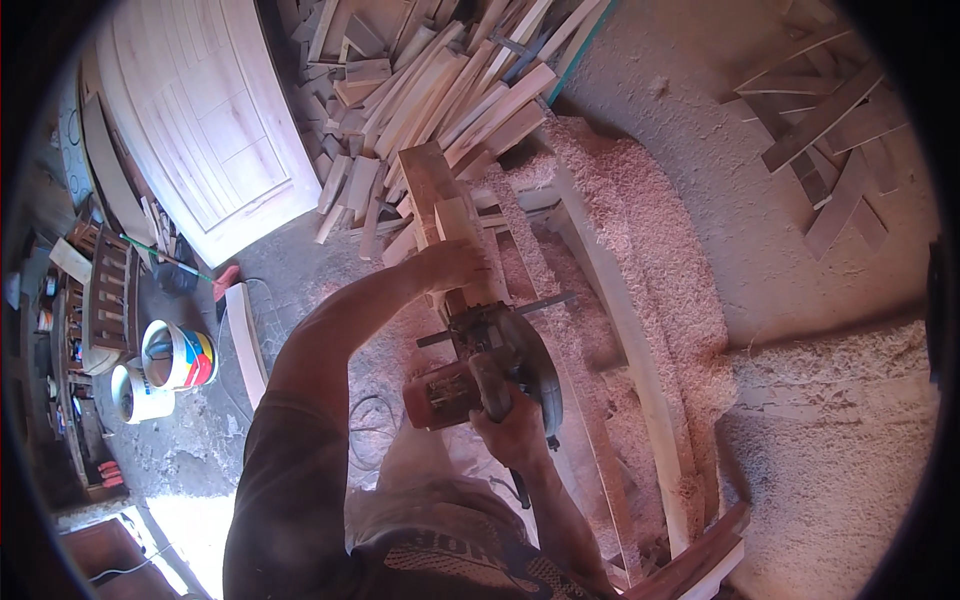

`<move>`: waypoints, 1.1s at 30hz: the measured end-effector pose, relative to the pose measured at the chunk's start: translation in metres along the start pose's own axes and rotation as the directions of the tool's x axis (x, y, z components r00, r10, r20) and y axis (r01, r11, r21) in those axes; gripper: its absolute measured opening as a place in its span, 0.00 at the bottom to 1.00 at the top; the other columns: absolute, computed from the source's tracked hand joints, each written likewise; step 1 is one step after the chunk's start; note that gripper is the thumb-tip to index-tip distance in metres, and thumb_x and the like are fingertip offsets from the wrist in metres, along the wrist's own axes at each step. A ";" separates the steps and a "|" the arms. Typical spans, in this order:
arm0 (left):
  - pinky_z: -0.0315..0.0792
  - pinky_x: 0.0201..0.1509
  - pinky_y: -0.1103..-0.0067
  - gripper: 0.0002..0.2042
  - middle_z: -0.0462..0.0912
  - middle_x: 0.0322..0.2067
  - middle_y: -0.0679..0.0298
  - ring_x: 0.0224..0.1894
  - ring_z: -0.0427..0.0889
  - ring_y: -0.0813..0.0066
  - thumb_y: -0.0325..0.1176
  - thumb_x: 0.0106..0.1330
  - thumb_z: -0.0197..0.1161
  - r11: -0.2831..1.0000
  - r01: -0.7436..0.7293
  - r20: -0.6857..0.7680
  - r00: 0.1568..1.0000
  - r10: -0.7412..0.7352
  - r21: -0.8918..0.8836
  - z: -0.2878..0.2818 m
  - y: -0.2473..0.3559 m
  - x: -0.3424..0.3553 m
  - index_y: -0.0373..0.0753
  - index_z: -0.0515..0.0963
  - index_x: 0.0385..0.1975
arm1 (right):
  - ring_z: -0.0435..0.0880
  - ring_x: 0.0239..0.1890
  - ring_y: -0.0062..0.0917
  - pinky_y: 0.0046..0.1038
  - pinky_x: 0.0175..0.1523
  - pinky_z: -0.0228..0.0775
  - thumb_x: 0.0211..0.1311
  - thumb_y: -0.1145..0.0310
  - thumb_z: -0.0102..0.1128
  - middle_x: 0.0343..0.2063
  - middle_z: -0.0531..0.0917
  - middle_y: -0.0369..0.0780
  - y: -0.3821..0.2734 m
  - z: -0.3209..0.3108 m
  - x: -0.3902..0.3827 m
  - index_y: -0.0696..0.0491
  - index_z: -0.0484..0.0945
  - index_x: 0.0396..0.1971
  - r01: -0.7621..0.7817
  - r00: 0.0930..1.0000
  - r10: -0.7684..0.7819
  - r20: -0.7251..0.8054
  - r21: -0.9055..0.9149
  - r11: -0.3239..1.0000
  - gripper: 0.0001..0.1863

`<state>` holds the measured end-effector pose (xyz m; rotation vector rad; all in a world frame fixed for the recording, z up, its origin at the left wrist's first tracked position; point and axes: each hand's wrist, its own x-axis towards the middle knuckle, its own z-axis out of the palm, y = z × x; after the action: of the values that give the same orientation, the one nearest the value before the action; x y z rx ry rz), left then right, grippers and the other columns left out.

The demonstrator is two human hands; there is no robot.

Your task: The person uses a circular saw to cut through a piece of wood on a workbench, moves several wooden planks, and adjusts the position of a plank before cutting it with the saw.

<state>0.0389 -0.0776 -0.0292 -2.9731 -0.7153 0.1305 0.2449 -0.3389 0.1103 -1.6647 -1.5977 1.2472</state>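
My right hand is closed round the rear handle of a circular saw with a red motor housing and a dark guard. The saw sits at the near end of a pale wooden block, and a thin metal bar sticks out on both sides of its base. My left hand grips the block just ahead of the saw, fingers curled over its top. Beneath the block lies a longer, browner board. The saw's body hides the blade and the cutting spot.
Long timber beams lie to the right, heaped with sawdust. Ahead is a large pile of wood offcuts. A pale panelled door leans at the far left, with two white buckets nearer. More scraps lie far right.
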 end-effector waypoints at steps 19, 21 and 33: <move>0.58 0.77 0.63 0.33 0.65 0.73 0.69 0.73 0.65 0.67 0.35 0.62 0.68 0.985 0.161 -0.057 0.986 -0.157 0.066 0.011 -0.064 -0.026 0.53 0.68 0.69 | 0.88 0.42 0.50 0.42 0.47 0.79 0.55 0.65 0.71 0.35 0.87 0.55 -0.034 0.014 0.064 0.59 0.80 0.48 0.010 1.000 -0.010 0.018 -0.010 1.000 0.22; 0.57 0.78 0.62 0.34 0.63 0.74 0.67 0.74 0.64 0.64 0.35 0.61 0.70 0.965 0.251 -0.149 0.960 -0.238 0.077 0.023 -0.063 -0.037 0.52 0.67 0.70 | 0.88 0.43 0.51 0.43 0.47 0.80 0.55 0.65 0.71 0.35 0.87 0.56 -0.033 0.018 0.070 0.59 0.80 0.49 0.020 1.000 -0.020 0.011 -0.004 1.000 0.23; 0.75 0.33 0.78 0.26 0.80 0.31 0.65 0.30 0.80 0.76 0.55 0.79 0.47 -0.537 0.138 0.544 0.387 -0.744 -0.832 -0.033 0.140 -0.160 0.34 0.78 0.49 | 0.89 0.40 0.46 0.39 0.45 0.79 0.53 0.67 0.72 0.33 0.87 0.53 -0.038 0.027 0.109 0.60 0.81 0.46 0.075 0.996 -0.077 -0.051 -0.040 0.996 0.22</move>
<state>-0.0368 -0.2770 0.0004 -1.8745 -3.4362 -2.0831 0.1902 -0.2345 0.1018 -1.6304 -1.6465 1.1324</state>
